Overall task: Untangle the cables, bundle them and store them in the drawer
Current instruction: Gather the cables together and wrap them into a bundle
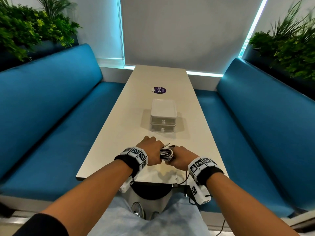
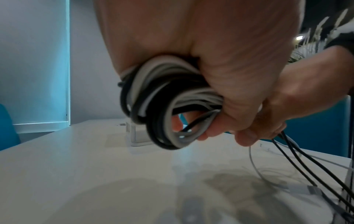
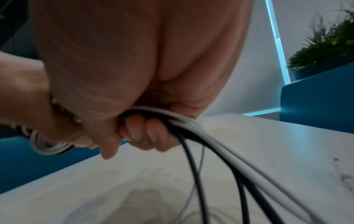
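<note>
At the lower centre of the head view, a coil of black and white cables point(image 1: 166, 154) is gripped between both hands above the near end of the worktop point(image 1: 119, 133). The left hand point(image 1: 151, 151) is curled tightly round the coil, its fingers point(image 2: 247, 94) wrapped through the loops. The right hand point(image 1: 180, 157) is closed on the loose strands, its fingers point(image 3: 141, 130) folded over them. Loose cable ends point(image 3: 220, 174) are seen trailing down toward the worktop's near edge. Beyond the hands, bare worktop is left before a white two-drawer box point(image 1: 163, 116), both drawers shut. Blue benches point(image 1: 51, 108) flank the worktop.
</note>
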`<move>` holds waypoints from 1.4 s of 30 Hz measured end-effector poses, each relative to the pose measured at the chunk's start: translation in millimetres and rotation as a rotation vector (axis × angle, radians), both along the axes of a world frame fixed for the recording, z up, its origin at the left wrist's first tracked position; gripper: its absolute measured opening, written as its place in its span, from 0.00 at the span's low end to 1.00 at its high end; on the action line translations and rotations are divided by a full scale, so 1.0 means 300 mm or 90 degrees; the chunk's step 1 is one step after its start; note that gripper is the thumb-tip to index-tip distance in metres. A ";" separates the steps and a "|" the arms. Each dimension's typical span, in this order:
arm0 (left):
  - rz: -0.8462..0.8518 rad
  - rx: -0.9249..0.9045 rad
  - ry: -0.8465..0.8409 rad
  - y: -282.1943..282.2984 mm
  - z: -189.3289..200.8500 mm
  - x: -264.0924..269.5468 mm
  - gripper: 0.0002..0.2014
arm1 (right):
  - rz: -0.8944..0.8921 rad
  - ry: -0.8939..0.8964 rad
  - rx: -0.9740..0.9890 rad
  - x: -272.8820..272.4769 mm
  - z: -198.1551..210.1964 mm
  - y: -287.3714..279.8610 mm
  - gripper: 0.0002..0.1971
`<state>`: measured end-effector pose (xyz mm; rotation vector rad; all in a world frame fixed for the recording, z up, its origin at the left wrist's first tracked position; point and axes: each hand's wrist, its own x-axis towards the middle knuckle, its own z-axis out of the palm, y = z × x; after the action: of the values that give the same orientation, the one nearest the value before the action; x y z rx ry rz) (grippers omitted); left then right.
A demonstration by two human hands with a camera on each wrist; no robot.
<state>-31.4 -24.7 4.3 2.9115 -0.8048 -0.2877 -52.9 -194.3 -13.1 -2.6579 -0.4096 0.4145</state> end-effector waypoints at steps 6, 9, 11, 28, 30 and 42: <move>0.034 -0.110 0.095 -0.022 -0.009 -0.008 0.11 | -0.044 0.026 0.070 0.013 0.035 -0.027 0.08; 0.021 -0.148 0.149 -0.030 -0.018 -0.019 0.11 | -0.053 0.030 0.040 0.014 0.020 -0.035 0.09; 0.015 -0.163 0.196 -0.030 -0.028 -0.026 0.08 | -0.049 0.041 0.009 0.015 -0.001 -0.041 0.12; 0.162 -0.328 0.036 0.072 -0.036 0.084 0.11 | -0.143 0.004 0.172 -0.011 0.006 -0.046 0.11; 0.205 -0.365 0.035 0.074 -0.048 0.090 0.17 | -0.148 -0.002 0.197 -0.015 0.000 -0.037 0.10; 0.236 -0.484 0.211 0.059 -0.074 0.046 0.22 | -0.202 -0.013 0.239 -0.049 -0.032 -0.013 0.08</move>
<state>-17.6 -7.1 -18.1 2.1506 -0.2289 -0.3230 -67.4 -198.1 -22.7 -2.3056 -0.0579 0.1882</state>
